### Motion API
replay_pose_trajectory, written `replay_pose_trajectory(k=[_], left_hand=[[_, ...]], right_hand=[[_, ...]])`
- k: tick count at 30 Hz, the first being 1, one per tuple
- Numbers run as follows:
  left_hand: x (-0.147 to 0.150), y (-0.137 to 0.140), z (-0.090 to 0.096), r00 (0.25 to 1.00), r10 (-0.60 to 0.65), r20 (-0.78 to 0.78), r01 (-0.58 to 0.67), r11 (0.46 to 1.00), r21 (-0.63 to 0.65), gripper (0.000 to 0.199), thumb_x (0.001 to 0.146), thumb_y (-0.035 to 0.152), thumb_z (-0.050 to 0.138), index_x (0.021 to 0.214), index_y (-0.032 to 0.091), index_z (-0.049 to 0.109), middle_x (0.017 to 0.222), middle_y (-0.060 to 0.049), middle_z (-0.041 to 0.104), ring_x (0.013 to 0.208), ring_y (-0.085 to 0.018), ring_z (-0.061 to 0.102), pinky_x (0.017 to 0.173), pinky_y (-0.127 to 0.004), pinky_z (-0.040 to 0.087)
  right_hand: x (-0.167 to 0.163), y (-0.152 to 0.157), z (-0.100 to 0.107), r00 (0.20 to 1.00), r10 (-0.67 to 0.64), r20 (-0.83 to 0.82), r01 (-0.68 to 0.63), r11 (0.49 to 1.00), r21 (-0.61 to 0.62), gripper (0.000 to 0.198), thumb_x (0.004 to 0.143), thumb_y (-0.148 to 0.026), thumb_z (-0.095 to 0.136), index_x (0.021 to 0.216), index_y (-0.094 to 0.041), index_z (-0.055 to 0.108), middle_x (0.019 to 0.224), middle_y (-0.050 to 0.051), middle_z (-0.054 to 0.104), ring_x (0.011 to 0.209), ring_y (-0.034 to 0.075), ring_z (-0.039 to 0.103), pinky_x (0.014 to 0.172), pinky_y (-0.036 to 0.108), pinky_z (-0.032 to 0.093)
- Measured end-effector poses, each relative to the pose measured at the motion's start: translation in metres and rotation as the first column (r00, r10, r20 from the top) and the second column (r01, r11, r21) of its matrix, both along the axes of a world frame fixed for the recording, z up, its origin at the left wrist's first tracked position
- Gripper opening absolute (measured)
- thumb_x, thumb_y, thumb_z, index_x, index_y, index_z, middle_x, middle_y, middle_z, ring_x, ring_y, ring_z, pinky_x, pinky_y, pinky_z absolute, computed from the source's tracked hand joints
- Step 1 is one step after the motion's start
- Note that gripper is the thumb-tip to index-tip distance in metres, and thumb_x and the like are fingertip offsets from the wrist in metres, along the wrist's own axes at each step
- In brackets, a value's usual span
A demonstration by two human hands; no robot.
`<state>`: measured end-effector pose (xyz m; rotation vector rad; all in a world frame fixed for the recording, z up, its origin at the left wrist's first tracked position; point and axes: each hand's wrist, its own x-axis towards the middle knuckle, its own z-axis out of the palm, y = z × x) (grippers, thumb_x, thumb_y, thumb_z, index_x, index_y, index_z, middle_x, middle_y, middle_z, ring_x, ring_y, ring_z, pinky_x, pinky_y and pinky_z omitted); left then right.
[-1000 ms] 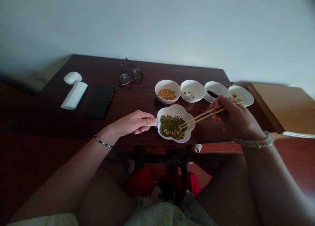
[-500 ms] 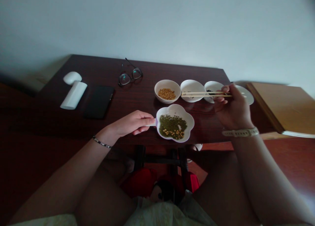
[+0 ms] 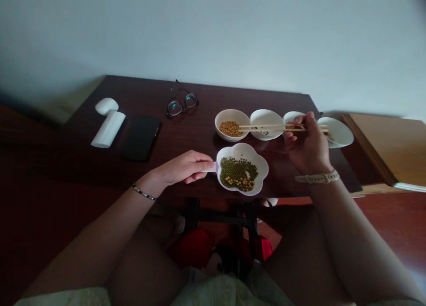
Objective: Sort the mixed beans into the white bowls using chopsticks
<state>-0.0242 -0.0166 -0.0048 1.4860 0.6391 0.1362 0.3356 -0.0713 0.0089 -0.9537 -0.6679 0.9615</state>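
My left hand [image 3: 189, 167] is closed on the short handle of a white flower-shaped bowl [image 3: 262, 168] near the table's front edge. Green beans [image 3: 238, 166] fill much of it, with yellow soybeans [image 3: 244, 184] along the near side. My right hand [image 3: 308, 144] grips a pair of chopsticks [image 3: 266, 127], pointing left over the row of white bowls. Their tips reach the soybeans [image 3: 229, 128] in the leftmost round bowl [image 3: 219, 133]; whether a bean is between them I cannot tell. A few dark beans lie in the second bowl [image 3: 266, 116]. My hand partly covers the third bowl [image 3: 293, 116].
A fourth white bowl [image 3: 341, 130] with a little in it stands at the right end, beside a brown board or box [image 3: 389, 146]. Left on the dark table [image 3: 140, 93] lie glasses [image 3: 183, 105], a black phone [image 3: 141, 138] and a white handheld device [image 3: 108, 129].
The chopsticks have moved left relative to the bowls, their tips going from the second bowl's edge to over the soybean bowl. The view has shifted slightly; my left hand keeps its hold.
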Motion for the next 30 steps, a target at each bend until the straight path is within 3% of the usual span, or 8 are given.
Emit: replay_pose_trajectory(k=[4, 11, 30], left_hand=[[0.0, 0.0, -0.001, 1.0, 0.004, 0.003, -0.004, 1.0, -0.012, 0.04, 0.11, 0.044, 0.064, 0.081, 0.018, 0.058, 0.066, 0.004, 0.053, 0.047, -0.004, 0.041, 0.043, -0.017, 0.027], [0.0, 0.0, -0.001, 1.0, 0.017, -0.009, -0.017, 1.0, -0.008, 0.04, 0.109, 0.045, 0.065, 0.081, 0.017, 0.059, 0.065, 0.004, 0.052, 0.046, -0.004, 0.04, 0.042, -0.016, 0.026], [0.001, 0.0, 0.004, 0.999, 0.005, -0.043, -0.006, 1.0, -0.016, 0.04, 0.109, 0.045, 0.065, 0.081, 0.017, 0.062, 0.063, 0.004, 0.053, 0.046, -0.005, 0.041, 0.044, -0.019, 0.027]], right_hand=[[0.002, -0.016, 0.0, 0.972, 0.225, 0.069, -0.215, 0.969, -0.121, 0.04, 0.101, -0.055, 0.08, 0.082, -0.021, 0.069, 0.075, 0.0, 0.064, 0.056, 0.007, 0.059, 0.042, 0.017, 0.045], [-0.017, -0.031, 0.0, 0.886, 0.43, 0.173, -0.388, 0.893, -0.228, 0.043, 0.104, -0.059, 0.074, 0.084, -0.021, 0.073, 0.074, 0.003, 0.067, 0.056, 0.011, 0.059, 0.046, 0.021, 0.047], [-0.025, -0.021, -0.006, 0.848, 0.506, 0.159, -0.453, 0.847, -0.279, 0.043, 0.108, -0.054, 0.068, 0.083, -0.021, 0.073, 0.073, 0.003, 0.067, 0.055, 0.011, 0.056, 0.048, 0.022, 0.045]])
